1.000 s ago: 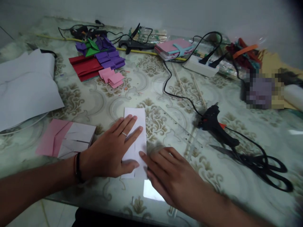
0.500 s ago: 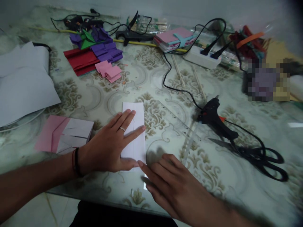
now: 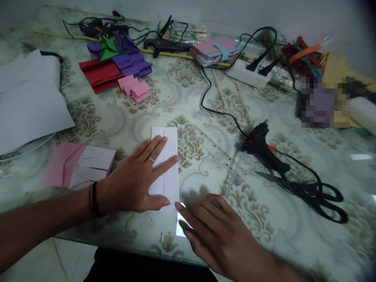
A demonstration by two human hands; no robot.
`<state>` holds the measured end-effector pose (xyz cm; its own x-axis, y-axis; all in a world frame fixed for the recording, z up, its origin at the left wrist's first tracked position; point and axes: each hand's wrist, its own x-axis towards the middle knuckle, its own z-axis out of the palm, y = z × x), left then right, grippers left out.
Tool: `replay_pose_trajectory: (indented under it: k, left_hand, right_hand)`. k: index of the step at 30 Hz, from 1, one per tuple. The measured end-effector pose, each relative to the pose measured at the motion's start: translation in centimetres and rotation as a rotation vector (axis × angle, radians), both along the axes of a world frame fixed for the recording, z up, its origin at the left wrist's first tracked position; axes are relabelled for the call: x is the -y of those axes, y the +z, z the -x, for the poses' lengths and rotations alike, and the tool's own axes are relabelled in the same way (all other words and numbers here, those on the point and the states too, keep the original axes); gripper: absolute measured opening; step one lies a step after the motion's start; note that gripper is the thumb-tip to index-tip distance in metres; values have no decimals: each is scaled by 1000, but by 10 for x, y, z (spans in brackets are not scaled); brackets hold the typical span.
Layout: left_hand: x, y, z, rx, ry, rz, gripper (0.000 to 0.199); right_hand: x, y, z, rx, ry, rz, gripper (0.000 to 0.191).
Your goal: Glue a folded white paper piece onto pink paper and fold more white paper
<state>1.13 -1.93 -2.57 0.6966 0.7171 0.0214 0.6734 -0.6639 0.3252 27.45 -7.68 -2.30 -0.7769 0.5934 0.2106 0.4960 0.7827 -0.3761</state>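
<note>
A narrow white folded paper lies upright in the view at the middle of the patterned table, with a seam running down its length. My left hand rests flat on it, fingers spread, a ring on one finger. Beside the paper's lower right corner is my right hand, its index fingertip close to the corner and its other fingers loosely bent, holding nothing. Left of my left hand lies a pink and white folded paper, partly behind the wrist.
Black scissors and a black glue gun lie at right, near a clear ruler. White sheets are at left. Behind are coloured folded papers, a pink stack and a white power strip.
My right hand has shifted slightly right, its index fingertip parting from my left thumb. My left hand stays on the white paper.
</note>
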Motion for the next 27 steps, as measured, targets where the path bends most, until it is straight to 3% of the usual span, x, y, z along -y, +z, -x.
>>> replay_pose_trajectory:
  k: [10, 21, 27]
  left_hand:
    - [-1, -1, 1, -3, -4, -9, 98]
    - [-2, -3, 1, 7, -6, -31, 97]
    - [1, -2, -3, 6, 26, -29, 84]
  right_hand:
    - [2, -7, 4, 49, -46, -63, 43]
    - [6, -5, 3, 60, 66, -83, 37]
    - [4, -4, 3, 61, 63, -86, 37]
